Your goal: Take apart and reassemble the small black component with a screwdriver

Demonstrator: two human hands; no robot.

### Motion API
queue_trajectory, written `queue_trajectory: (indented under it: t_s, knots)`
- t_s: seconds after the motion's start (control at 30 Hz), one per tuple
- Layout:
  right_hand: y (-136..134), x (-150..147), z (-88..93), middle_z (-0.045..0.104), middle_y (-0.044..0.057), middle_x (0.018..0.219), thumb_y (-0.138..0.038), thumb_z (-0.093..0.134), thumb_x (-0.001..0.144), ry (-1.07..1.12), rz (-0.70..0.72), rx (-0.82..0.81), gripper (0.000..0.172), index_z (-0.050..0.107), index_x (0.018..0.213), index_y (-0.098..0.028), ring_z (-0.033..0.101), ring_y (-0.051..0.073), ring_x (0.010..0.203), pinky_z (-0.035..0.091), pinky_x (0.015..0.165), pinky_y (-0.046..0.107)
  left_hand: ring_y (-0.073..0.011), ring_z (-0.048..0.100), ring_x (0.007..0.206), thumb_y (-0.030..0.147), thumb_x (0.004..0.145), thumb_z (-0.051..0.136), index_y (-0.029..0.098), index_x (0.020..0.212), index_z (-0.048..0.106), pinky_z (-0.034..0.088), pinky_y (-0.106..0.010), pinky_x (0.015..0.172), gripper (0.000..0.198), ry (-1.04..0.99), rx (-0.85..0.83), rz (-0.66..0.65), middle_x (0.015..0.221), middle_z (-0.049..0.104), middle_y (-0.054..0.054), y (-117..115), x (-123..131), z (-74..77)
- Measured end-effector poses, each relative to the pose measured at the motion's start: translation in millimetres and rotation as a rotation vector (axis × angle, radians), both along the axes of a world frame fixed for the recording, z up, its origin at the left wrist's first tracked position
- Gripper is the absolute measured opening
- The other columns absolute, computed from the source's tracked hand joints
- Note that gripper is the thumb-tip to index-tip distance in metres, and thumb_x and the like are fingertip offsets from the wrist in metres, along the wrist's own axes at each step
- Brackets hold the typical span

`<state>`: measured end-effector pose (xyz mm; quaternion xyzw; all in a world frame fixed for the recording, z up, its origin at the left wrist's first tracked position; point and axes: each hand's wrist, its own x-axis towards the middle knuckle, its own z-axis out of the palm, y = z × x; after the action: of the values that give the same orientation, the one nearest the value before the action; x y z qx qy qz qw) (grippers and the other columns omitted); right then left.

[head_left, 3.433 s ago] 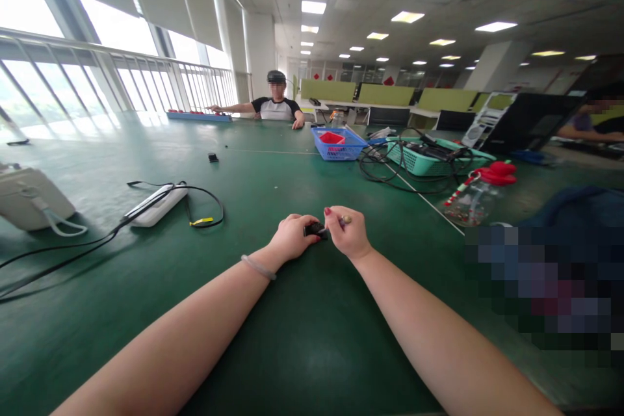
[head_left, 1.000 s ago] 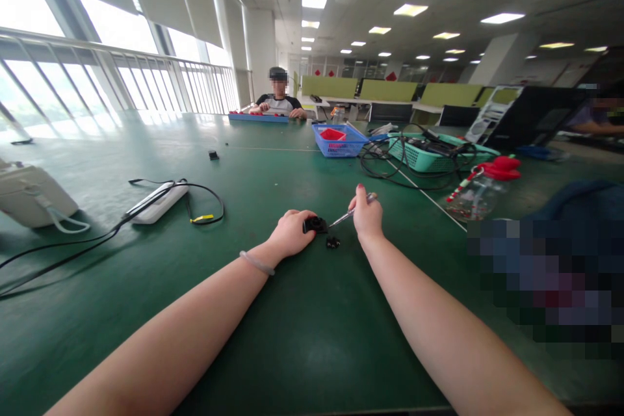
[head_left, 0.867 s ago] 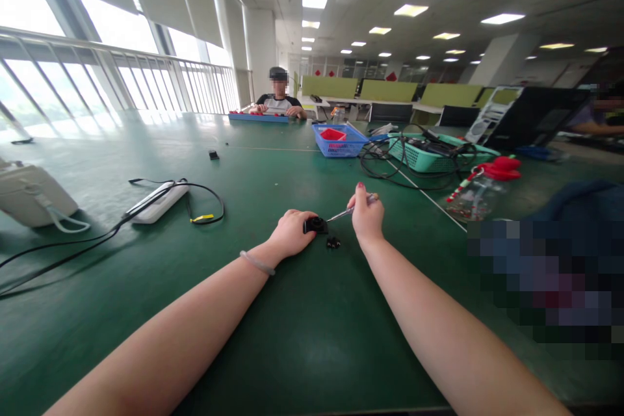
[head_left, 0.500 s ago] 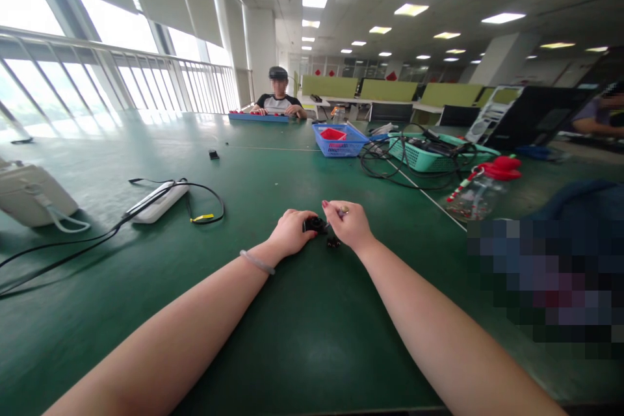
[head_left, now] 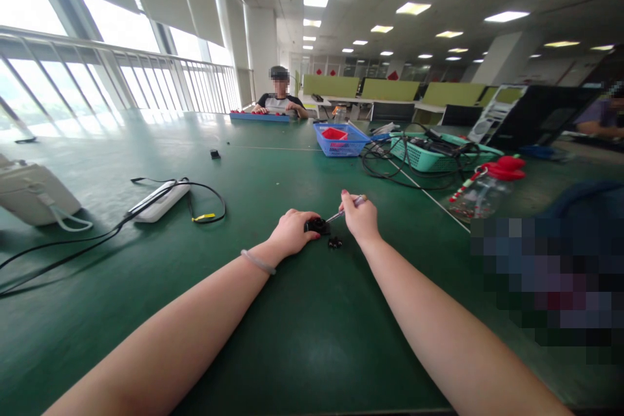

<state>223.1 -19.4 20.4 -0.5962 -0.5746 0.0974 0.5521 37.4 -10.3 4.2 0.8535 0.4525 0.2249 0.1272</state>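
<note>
My left hand [head_left: 294,233] is closed around a small black part [head_left: 318,226], holding it down on the green table [head_left: 302,338]. Its exact kind is too small to make out. My right hand [head_left: 359,216] grips a screwdriver [head_left: 359,201] by its pale handle. The thin metal shaft slants down and left, and its tip is at the black part's right side; whether it touches cannot be seen. Just below lie several small black pieces [head_left: 335,243] with shiny spots, apart from both hands.
A white power strip [head_left: 160,201] with black cables lies left, beyond it a beige bag [head_left: 36,192]. Ahead stand a blue basket [head_left: 341,146] and a green basket [head_left: 419,157] with cables. A red-lidded bottle [head_left: 487,188] is at right. A person [head_left: 280,101] sits across the table.
My right hand has swung a little to the right and tipped over, so the screwdriver now slants and its shaft shows. My left hand keeps its hold on the black part.
</note>
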Motion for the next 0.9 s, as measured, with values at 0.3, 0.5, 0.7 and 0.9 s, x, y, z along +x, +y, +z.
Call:
queue_trajectory:
  t_s: [0.3,0.5,0.7,0.9]
  knots:
    - [-27,-32,14.4,0.048,0.0,0.051,-0.043,0.043,0.092,-0.203,0.287,0.15,0.047,0.045,0.05,-0.021,0.045,0.013,0.052,0.033,0.057,0.026,-0.0268,0.06,0.099,0.038,0.075,0.07,0.022,0.112,0.066,0.047,-0.037,0.092,0.04,0.04,0.108,-0.046,0.101,0.071,-0.006,1,-2,-1.4]
    - [-34,-35,14.3,0.047,0.001,0.055,-0.041,0.042,0.092,-0.408,0.376,0.128,0.045,0.042,0.052,-0.021,0.043,0.014,0.056,0.031,0.058,0.026,-0.0275,0.061,0.097,0.038,0.079,0.066,0.019,0.1,0.069,0.047,-0.039,0.093,0.029,0.051,0.11,-0.034,0.095,0.071,-0.008,0,-1,-0.9]
    - [-23,-18,14.9,0.053,0.001,0.054,-0.047,0.039,0.094,-0.109,0.167,0.178,0.048,0.049,0.053,-0.021,0.049,0.015,0.056,0.035,0.059,0.026,-0.0269,0.059,0.105,0.039,0.074,0.071,0.025,0.118,0.064,0.045,-0.038,0.097,0.046,0.029,0.068,-0.026,0.109,0.07,-0.005,0,-2,0.9]
    - [-15,-15,7.8,0.052,-0.002,0.052,-0.043,0.045,0.092,-0.286,0.346,0.066,0.044,0.051,0.055,-0.021,0.045,0.012,0.052,0.031,0.055,0.025,-0.0267,0.061,0.101,0.04,0.077,0.066,0.024,0.117,0.065,0.047,-0.038,0.092,0.043,0.02,0.08,-0.041,0.106,0.07,-0.006,-1,-1,1.4]
